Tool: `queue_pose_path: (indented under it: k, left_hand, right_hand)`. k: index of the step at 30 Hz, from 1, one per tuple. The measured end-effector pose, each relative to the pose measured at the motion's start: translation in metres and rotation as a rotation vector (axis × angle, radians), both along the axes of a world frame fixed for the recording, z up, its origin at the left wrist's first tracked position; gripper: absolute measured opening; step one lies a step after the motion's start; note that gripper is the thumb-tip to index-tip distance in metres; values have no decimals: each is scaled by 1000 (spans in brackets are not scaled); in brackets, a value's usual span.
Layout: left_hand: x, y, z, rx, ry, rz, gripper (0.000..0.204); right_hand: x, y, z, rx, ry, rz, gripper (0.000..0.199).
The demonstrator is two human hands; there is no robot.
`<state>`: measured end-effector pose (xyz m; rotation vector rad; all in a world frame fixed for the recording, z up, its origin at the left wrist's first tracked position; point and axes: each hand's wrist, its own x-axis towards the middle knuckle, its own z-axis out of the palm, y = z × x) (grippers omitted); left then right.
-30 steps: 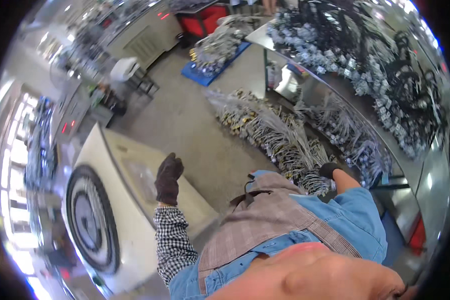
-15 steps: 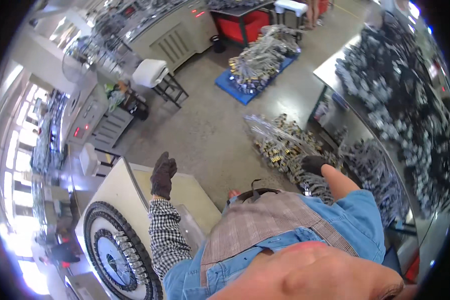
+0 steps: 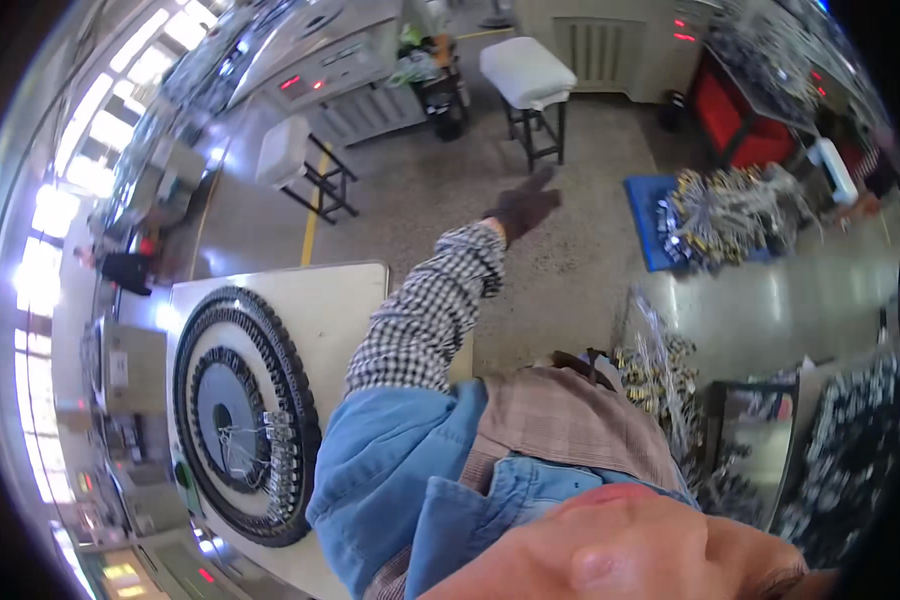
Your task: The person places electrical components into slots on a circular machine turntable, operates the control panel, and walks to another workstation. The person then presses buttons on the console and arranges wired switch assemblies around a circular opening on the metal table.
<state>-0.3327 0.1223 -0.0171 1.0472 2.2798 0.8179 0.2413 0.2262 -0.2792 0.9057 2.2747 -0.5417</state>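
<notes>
In the head view, I see the left hand (image 3: 523, 208) in a dark glove, reaching out above the floor (image 3: 560, 262); its grip is loosely open, the fingers nearly straight, and it has hold of nothing. The arm wears a checked sleeve (image 3: 420, 315), perhaps to guard the skin from sharp ends. The right hand does not show, so I cannot tell how its grip stands. Beside the left arm, a pale table (image 3: 348, 312) carries a round dial (image 3: 214, 392), and the small metal pieces (image 3: 282, 460) sit side by side along one part of it, probably so that each has its own place. Near the apron (image 3: 580, 410), on the other side, lies a bundle of cables (image 3: 673, 388), partly hidden by the body. Farther away, another cable heap (image 3: 725, 215) rests on a blue board (image 3: 643, 222), which I suppose protects it from dirt.
</notes>
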Motion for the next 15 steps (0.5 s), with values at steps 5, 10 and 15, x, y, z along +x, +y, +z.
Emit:
queue_pose_path:
  k: [5, 10, 15]
  left_hand:
    - [-15, 41, -3, 29, -62, 2, 76]
    - [-40, 88, 14, -72, -169, 98, 78]
    - [-71, 153, -51, 171, -331, 82, 81]
  right_hand:
    - [7, 91, -28, -79, -43, -334, 27]
    - [-41, 231, -35, 37, 82, 264, 31]
    - [-111, 288, -8, 127, 470, 142, 19]
